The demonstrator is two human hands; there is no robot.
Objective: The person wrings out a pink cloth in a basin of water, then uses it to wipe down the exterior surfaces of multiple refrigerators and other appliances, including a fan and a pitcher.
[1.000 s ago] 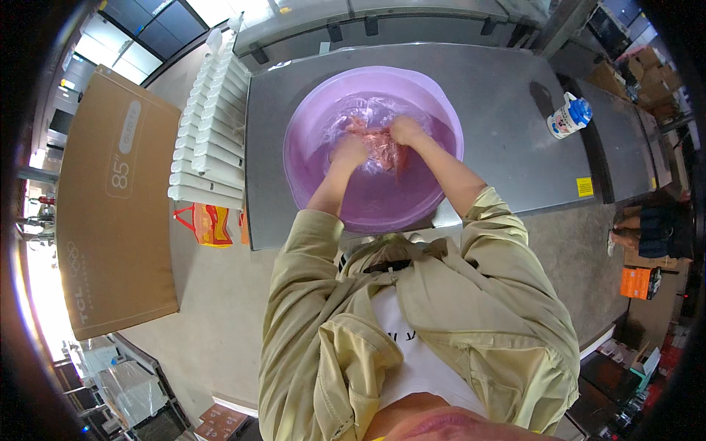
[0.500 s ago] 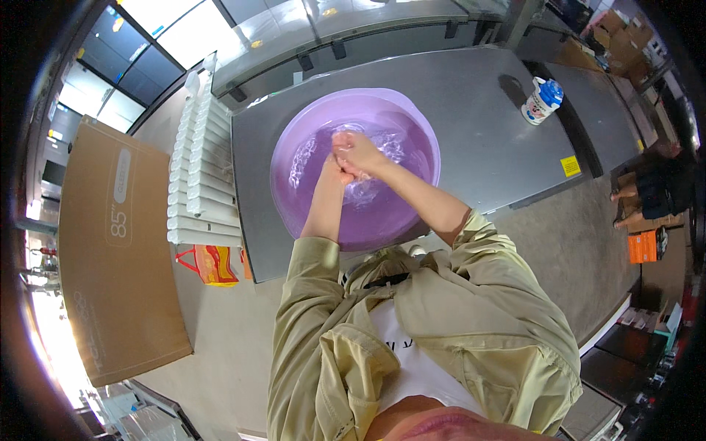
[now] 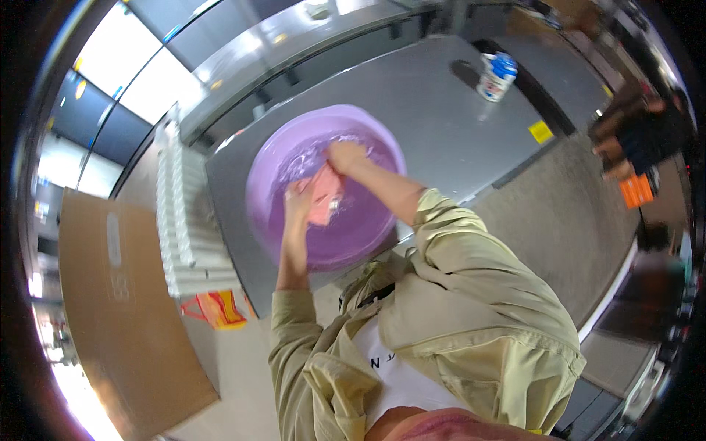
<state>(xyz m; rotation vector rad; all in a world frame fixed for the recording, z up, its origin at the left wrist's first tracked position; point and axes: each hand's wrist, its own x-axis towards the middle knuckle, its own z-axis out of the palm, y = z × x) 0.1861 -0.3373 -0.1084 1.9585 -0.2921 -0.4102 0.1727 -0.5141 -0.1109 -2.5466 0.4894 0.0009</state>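
A round purple basin (image 3: 323, 250) with water in it stands on the grey tabletop in front of me. A pink cloth (image 3: 324, 195) is stretched between my hands over the water, its lower part hanging at or near the surface. My left hand (image 3: 298, 197) grips the cloth by its left edge. Farther back, my right hand (image 3: 345, 156) is closed on the upper right corner. Ripples show around both hands. Motion blur hides the exact finger positions.
On the grey table (image 3: 441, 110), a white bottle with a blue top (image 3: 498, 76) stands at the back right. Left of the table are a white radiator (image 3: 184, 220), a red and yellow bag (image 3: 222, 309) and a large cardboard box (image 3: 132, 309). Another person (image 3: 647, 136) is at the far right.
My hands were clasped together over the basin; now they are apart with the pink cloth spread between them. The left hand has come nearer and left. The whole view has turned somewhat.
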